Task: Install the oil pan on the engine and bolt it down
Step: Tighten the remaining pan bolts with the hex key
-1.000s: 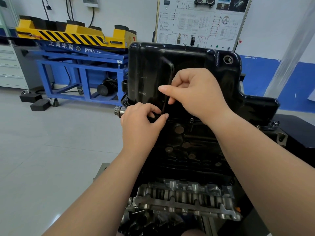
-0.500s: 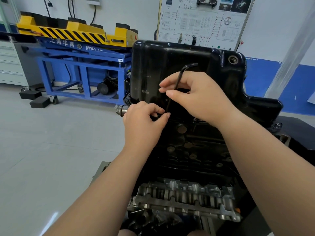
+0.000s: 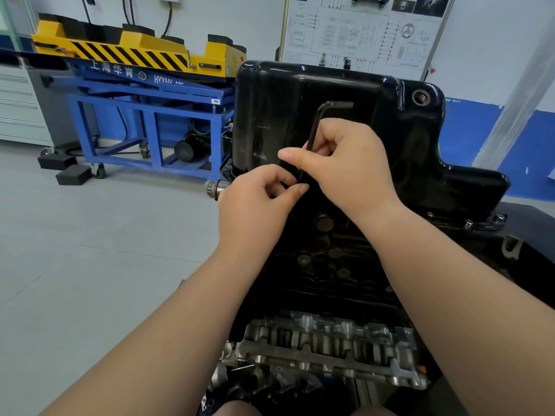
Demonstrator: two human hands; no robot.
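Note:
A glossy black oil pan (image 3: 354,94) sits on top of the upturned engine (image 3: 327,280). A black L-shaped hex key (image 3: 316,121) stands upright against the pan's near wall, its short arm pointing right at the top. My right hand (image 3: 345,166) pinches the key's long shaft between thumb and fingers. My left hand (image 3: 255,205) is curled just below, its thumb and forefinger pinching at the key's lower end by the pan flange. The bolt under the key's tip is hidden by my fingers.
A blue lift trolley (image 3: 150,115) with a yellow striped top stands at the left rear on the grey floor. A wiring display board (image 3: 360,31) hangs behind the pan. The bare metal cylinder-head face (image 3: 330,346) is near me. Black blocks (image 3: 66,168) lie on the floor.
The hex key's bent top has come into sight above my right hand and swung round to the right. My right hand has shifted its grip on the shaft; the left hand stays put.

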